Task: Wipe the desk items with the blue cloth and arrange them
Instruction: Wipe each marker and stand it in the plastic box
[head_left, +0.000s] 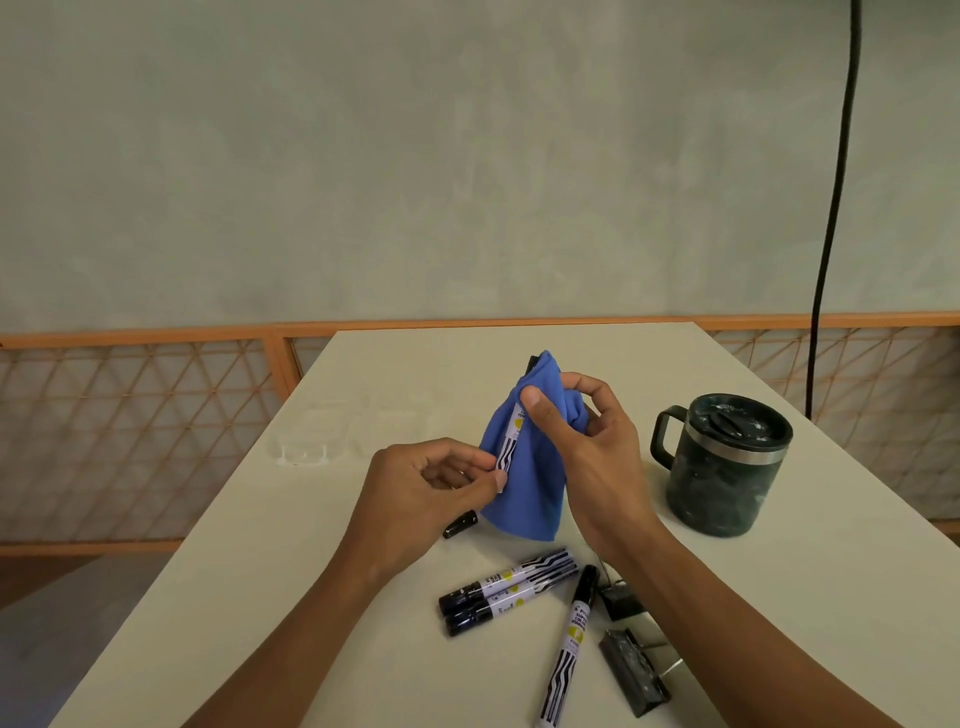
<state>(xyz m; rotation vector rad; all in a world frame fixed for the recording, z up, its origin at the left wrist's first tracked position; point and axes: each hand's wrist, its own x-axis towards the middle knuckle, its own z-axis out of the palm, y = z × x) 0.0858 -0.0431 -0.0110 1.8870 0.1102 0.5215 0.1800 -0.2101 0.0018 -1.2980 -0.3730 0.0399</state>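
A: Starting on the left, the left grip (426, 478) pinches the lower end of the marker (510, 447) between thumb and fingertips, up off the surface (291, 597).

B: That marker looks like a light, stiff plastic barrel to me. It has a white label with black stripes and a yellow spot, and a dark tip pokes out on top. It's smooth, so probably slippery, and a pinch at the bare end is the sensible hold.

A: Just right of that pinch, the blue cloth (524, 493) wraps the barrel's upper part and drapes below in a loose cone.

B: Soft, limp, next to no weight by the look of it. It takes any shape, so bunch it round the barrel; don't grab a corner.

A: Which is what the right grip (592, 447) does. Thumb and curled fingers clamp the cloth around the marker, close by the left grip.

B: Below both grips, a pair of markers (509, 590) lies side by side on the surface. A single marker (569, 644) sits angled beside them, and two binder clips (634, 670) lie by the right forearm.

A: Same handling for those pens, I reckon. The clips look like stiff, springy metal, so take them by the body.

B: Well right of the right grip stands the mug (722, 467), dark and lidded with a steel band, its handle facing the grips. It's the heaviest item here by my guess, and the handle is the obvious hold.
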